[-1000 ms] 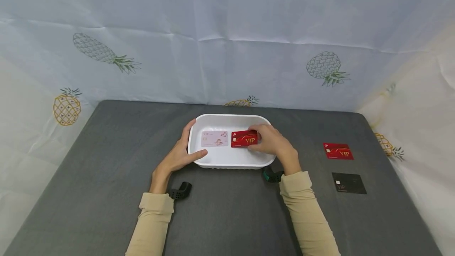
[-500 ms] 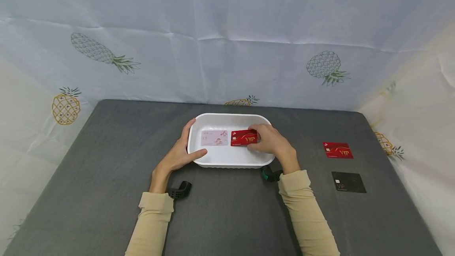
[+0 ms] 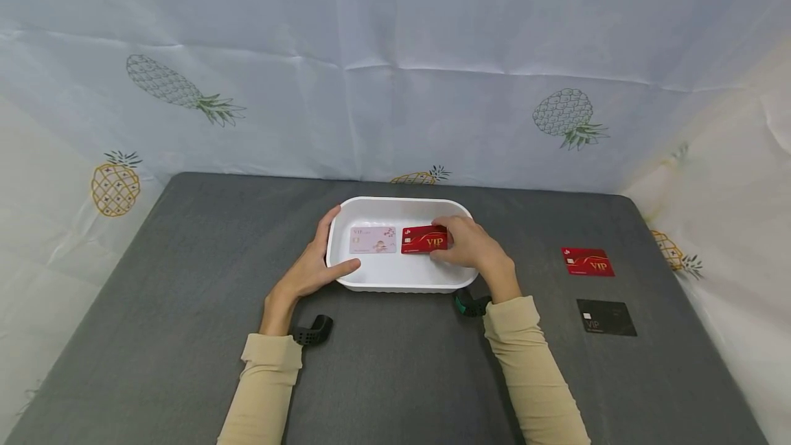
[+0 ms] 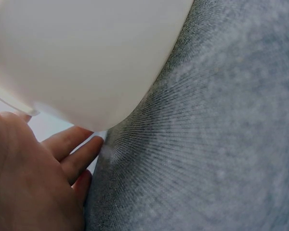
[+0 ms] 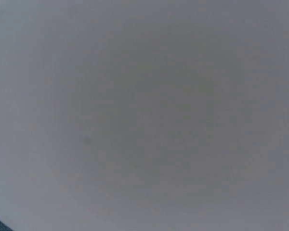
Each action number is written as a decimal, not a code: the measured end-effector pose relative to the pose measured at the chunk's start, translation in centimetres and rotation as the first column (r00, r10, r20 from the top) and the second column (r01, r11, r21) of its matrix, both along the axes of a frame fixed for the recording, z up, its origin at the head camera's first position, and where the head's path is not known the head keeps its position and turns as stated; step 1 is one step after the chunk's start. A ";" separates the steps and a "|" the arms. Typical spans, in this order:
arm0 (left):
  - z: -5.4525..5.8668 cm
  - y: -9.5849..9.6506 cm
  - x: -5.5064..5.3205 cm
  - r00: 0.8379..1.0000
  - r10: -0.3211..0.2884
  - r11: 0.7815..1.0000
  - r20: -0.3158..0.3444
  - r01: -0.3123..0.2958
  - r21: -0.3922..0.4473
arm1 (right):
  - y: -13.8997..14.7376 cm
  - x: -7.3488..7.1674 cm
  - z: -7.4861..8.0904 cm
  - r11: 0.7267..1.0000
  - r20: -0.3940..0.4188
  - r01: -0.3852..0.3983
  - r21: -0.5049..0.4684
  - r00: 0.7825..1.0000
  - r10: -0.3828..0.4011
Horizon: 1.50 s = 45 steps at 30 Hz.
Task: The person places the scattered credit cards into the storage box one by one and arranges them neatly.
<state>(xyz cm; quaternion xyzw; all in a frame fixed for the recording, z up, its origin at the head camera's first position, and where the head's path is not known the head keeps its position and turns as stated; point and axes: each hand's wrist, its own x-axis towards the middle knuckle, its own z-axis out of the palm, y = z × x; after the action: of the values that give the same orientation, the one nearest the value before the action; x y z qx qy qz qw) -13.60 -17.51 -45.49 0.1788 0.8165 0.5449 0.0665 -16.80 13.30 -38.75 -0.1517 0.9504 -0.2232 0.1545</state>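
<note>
Nearest us are two beige sleeves (image 3: 266, 383), the cloth folded back into thick cuffs, with a dark, perforated band (image 3: 315, 332) by the left wrist. We see the left hand (image 3: 309, 270) with its grip spread along the tray's left end, thumb lying over the rim. The right hand (image 3: 472, 246) has its grip pinching the right end of a red VIP card (image 3: 422, 240) inside the white tray (image 3: 395, 273). That card is a flat rectangle with gold lettering, curving lines and a small pale chip. Just left of it lies a pale pink VIP card (image 3: 373, 240) with a blossom print. The tray is smooth and glossy, a rounded rectangle. Well to its right, a black VIP card (image 3: 607, 317) lies flat on the grey fabric-textured bench (image 3: 395, 376); farther off is a second red card (image 3: 588, 261). Beyond, we see creased whitish cloth (image 3: 395, 19) printed with pineapples (image 3: 163, 81).
</note>
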 end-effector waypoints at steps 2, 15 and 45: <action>0.1 0.0 0.0 1.000 -0.002 1.000 0.005 0.002 0.002 | 0.0 0.0 0.0 1.000 -0.005 -0.002 0.000 1.000 0.002; 0.1 0.2 0.0 1.000 0.001 1.000 0.008 -0.001 -0.003 | 0.2 0.0 0.0 1.000 0.015 0.028 0.006 0.999 -0.028; 0.1 0.1 -0.2 1.000 0.002 1.000 -0.004 -0.002 -0.015 | 1.0 -0.1 -0.4 0.994 -0.042 -0.016 -0.106 0.999 0.012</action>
<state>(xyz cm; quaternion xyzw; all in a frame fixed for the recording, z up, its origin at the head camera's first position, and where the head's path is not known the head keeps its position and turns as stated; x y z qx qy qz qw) -13.79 -17.42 -45.38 0.1784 0.8210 0.5383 0.0657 -16.91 14.30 -39.19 -0.1709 0.9391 -0.2694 0.1279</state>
